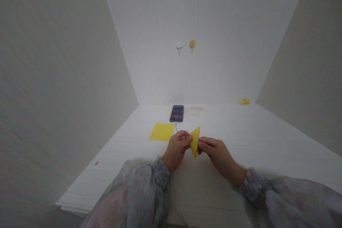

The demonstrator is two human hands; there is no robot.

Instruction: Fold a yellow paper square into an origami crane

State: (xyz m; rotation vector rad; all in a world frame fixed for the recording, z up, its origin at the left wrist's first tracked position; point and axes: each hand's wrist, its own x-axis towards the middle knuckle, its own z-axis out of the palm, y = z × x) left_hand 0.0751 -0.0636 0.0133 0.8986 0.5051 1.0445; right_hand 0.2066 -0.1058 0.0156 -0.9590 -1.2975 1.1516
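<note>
Between my two hands, above the white table, is a piece of yellow paper [195,143] folded into a triangle, one point up and one down. My left hand [178,149] pinches its left corner between thumb and fingers. From the other side, my right hand [217,153] grips the right edge with thumb and fingertips. A flat sheet of yellow paper [161,132] lies on the table just left of and beyond my left hand.
A phone [177,113] lies near the back wall, with a white cable [173,199] running toward me. Folded yellow paper [244,101] sits in the back right corner. Two hooks, one white [179,45] and one yellow [192,44], hang on the wall. A small red piece [96,163] lies left.
</note>
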